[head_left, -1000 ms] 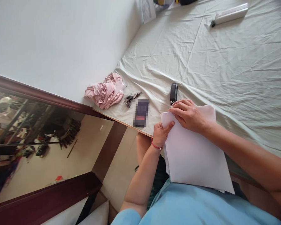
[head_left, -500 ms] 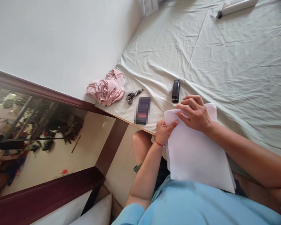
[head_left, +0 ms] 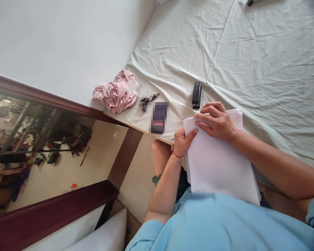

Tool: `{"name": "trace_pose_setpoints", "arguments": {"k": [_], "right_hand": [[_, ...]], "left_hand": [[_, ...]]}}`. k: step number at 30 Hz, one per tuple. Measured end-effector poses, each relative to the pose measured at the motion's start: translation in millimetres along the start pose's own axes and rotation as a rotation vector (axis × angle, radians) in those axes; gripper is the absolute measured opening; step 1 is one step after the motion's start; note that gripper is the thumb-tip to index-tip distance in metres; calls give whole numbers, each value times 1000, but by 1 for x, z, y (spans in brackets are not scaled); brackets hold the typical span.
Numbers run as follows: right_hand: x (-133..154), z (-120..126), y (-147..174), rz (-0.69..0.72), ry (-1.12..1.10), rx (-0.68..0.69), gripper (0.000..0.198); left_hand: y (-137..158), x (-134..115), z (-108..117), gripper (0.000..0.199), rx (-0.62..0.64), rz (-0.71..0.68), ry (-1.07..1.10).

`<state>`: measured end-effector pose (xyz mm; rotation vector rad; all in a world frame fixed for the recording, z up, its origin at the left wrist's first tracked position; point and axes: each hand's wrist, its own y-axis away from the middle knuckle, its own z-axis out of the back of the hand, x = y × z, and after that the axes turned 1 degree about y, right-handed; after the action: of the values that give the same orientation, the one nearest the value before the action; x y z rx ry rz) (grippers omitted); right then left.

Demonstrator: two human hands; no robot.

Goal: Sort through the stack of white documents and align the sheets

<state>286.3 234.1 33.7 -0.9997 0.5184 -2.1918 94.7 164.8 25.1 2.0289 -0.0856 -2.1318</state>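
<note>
Your left grip [head_left: 183, 141] pinches a stack of plain white rectangular paper sheets [head_left: 219, 164] near its upper left corner, thumb on top and the other fingers hidden underneath. Your right grip [head_left: 216, 122] lies over the stack's upper edge, just beside the left one, with its fingers bent and its thumb near that same corner; you cannot tell whether it pinches any sheets there or only rests on them. From both grips the stack runs back to your light blue shirt [head_left: 219, 223]. A thin red bracelet [head_left: 178, 155] circles the wrist just behind your left grip.

Just ahead of your right grip and slightly to its left, an oblong black stapler [head_left: 196, 94] lies apart from the paper on a wrinkled pale grey-green cloth [head_left: 251, 62]. Ahead and to the left of your left grip sits a dark rectangular object [head_left: 159, 118], blurred by blocks. Beyond that, farther from the grip, lie a small dark bunch of keys [head_left: 146, 101] and then a crumpled heap of pink fabric [head_left: 117, 92].
</note>
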Motion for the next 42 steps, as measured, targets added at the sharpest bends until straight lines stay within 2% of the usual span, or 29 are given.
{"name": "trace_pose_setpoints", "arguments": {"k": [6,11,16,22,27,32,36,39,42], "right_hand": [[4,0,2,-12,9,36,29],[6,-4,1,-7,4,74,30],[6,-5,0,0,3,45,29],[8,-3,0,-17,-11,44,26],[10,-1,0,-22,24,32,20],[7,-1,2,42,112,13,19],[4,-3,3,94,172,-78,15],[4,-1,2,130,181,-64,15],[6,0,2,121,168,-26,17]], "left_hand": [[-2,3,-1,50,-19,36,10],[-2,1,0,51,-30,-13,-38],[-1,1,0,53,-18,-49,-69],[-1,6,1,52,-16,-25,-73],[-2,8,2,45,-15,-37,-64],[-3,8,3,52,9,-69,-72],[-1,8,4,52,27,-79,-23],[0,10,4,51,62,-98,75],[0,13,4,59,84,-146,213]]}}
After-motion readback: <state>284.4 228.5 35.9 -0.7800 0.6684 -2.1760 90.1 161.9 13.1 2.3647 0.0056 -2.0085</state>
